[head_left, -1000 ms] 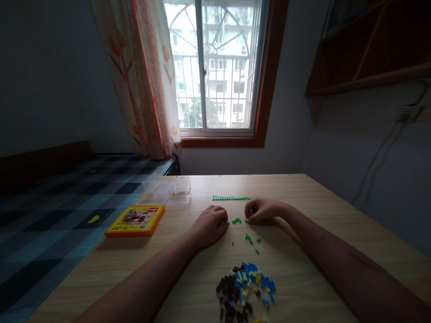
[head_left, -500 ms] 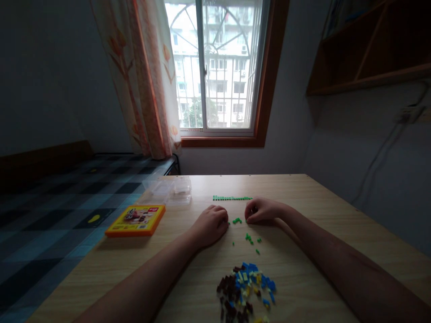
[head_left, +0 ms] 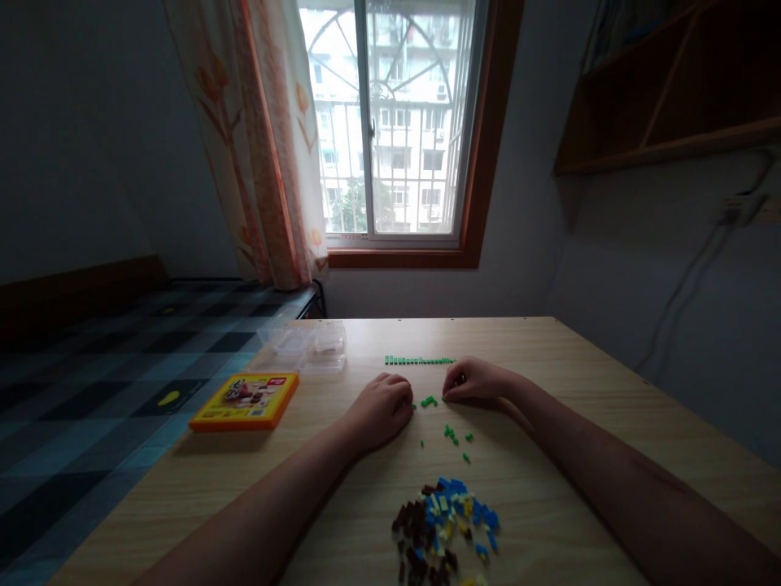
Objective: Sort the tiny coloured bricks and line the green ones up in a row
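Note:
My left hand (head_left: pixel 384 407) rests on the table with its fingers curled; a speck of green shows at its fingertips, and whatever lies under them is hidden. Thumb and forefinger of my right hand (head_left: pixel 473 380) are pinched at the tabletop, on a tiny green building brick (head_left: pixel 444 399). Between the hands lie a few green bricks (head_left: pixel 429 401). More loose green bricks (head_left: pixel 450 433) are scattered closer to me. Beyond the hands runs a straight row of small green bricks (head_left: pixel 418 360), its right end reaching close to my right hand.
A heap of brown, blue, cream and yellow bricks (head_left: pixel 445 521) lies near me on the wooden table (head_left: pixel 567 456). On the left are an orange-and-yellow box (head_left: pixel 245 401) and clear plastic trays (head_left: pixel 308 343). A bed (head_left: pixel 110 391) stands beside the table, below a window.
Both hands stay almost where they were. The right fingertips have shifted very slightly left, and the bricks look unmoved.

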`<state>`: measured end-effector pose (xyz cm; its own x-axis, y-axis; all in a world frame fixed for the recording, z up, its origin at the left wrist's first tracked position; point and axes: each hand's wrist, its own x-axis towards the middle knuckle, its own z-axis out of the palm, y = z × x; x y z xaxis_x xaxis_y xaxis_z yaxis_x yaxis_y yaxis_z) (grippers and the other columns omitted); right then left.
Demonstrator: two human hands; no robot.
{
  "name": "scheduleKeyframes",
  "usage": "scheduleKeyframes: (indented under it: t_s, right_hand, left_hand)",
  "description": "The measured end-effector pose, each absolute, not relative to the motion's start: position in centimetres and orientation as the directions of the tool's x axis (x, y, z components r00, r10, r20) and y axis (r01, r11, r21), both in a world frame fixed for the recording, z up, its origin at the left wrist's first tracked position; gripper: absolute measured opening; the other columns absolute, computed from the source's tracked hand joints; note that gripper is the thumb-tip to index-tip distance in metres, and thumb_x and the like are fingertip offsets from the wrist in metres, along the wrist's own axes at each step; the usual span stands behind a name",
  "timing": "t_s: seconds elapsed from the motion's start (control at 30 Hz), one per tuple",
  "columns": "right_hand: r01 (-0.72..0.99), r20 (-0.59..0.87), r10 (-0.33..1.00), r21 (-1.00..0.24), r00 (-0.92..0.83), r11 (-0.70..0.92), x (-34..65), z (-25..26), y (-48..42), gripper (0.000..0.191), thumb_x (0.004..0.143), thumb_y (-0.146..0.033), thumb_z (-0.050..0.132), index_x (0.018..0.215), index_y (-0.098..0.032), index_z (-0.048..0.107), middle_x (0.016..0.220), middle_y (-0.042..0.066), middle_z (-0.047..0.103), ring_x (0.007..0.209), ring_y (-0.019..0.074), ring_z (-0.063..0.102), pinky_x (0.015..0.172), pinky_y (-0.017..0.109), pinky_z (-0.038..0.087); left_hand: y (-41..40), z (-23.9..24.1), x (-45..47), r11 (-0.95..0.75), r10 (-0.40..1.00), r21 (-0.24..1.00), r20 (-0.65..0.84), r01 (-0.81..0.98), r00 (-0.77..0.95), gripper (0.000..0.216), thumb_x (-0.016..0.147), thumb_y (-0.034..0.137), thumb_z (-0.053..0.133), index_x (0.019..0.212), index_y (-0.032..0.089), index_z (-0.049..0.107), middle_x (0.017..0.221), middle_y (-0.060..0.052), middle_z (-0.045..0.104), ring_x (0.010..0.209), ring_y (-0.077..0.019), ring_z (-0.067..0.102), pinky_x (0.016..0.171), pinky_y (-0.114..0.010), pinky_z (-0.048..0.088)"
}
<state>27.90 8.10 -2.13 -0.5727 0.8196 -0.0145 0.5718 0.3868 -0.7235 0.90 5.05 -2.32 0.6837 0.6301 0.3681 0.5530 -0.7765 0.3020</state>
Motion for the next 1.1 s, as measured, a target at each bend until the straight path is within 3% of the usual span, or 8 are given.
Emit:
scheduleKeyframes:
  t_s: [0.23, 0.43, 0.6, 0.83, 1.1]
  right_hand:
    - [0.555, 0.051, 0.836, -0.726, -0.546, 0.406, 28.5, -2.4, 8.8, 0.031, 0.074, -0.042, 0.071, 0.086, -0.015, 0.079, 0.076, 0.005, 0.073, 0.069, 0.0169, 0.061, 0.061, 0.025, 0.043]
    - [0.602, 0.156, 0.928, -0.721, -0.340, 0.342, 32.6, -3.3, 10.7, 0.036, 0.073, -0.047, 0.069, 0.086, -0.014, 0.078, 0.078, 0.006, 0.073, 0.070, 0.0175, 0.061, 0.065, 0.027, 0.044]
    - [0.789, 0.249, 0.962, -0.566, -0.112, 0.238, 34.4, -4.3, 11.0, 0.032, 0.077, -0.044, 0.064, 0.086, -0.017, 0.080, 0.073, 0.005, 0.073, 0.068, 0.0187, 0.062, 0.064, 0.028, 0.043]
    - [0.890, 0.313, 0.944, -0.394, -0.103, 0.228, 31.9, -4.4, 10.7, 0.027, 0.082, -0.037, 0.059, 0.090, -0.023, 0.080, 0.087, 0.005, 0.076, 0.079, 0.0210, 0.065, 0.069, 0.029, 0.043]
    - [0.881, 0.315, 0.946, -0.426, -0.071, 0.208, 31.5, -4.5, 10.5, 0.024, 0.081, -0.036, 0.061, 0.088, -0.023, 0.080, 0.088, 0.005, 0.076, 0.080, 0.0213, 0.066, 0.069, 0.030, 0.044]
  left_hand:
    - [5.0, -2.2, 1.0, -0.775, 0.632, 0.305, 0.370, 0.554, 0.681, 0.007, 0.081, 0.015, 0.056, 0.080, 0.020, 0.060, 0.094, -0.004, 0.067, 0.094, -0.0210, 0.057, 0.088, -0.032, 0.046]
    - [4.9, -2.1, 0.9, -0.772, 0.636, 0.313, 0.365, 0.553, 0.680, 0.007, 0.080, 0.015, 0.056, 0.079, 0.020, 0.060, 0.095, -0.005, 0.067, 0.094, -0.0212, 0.057, 0.089, -0.032, 0.046]
    - [5.0, -2.3, 0.9, -0.775, 0.632, 0.318, 0.375, 0.546, 0.678, 0.007, 0.080, 0.015, 0.056, 0.079, 0.020, 0.061, 0.094, -0.005, 0.067, 0.094, -0.0210, 0.057, 0.089, -0.032, 0.046]
    - [5.0, -2.4, 0.9, -0.775, 0.632, 0.316, 0.375, 0.547, 0.679, 0.007, 0.080, 0.016, 0.056, 0.080, 0.020, 0.062, 0.094, -0.005, 0.067, 0.094, -0.0210, 0.057, 0.089, -0.033, 0.046]
    - [5.0, -2.2, 0.9, -0.774, 0.633, 0.317, 0.375, 0.548, 0.677, 0.007, 0.080, 0.016, 0.056, 0.079, 0.020, 0.061, 0.094, -0.005, 0.067, 0.094, -0.0211, 0.057, 0.089, -0.032, 0.046]
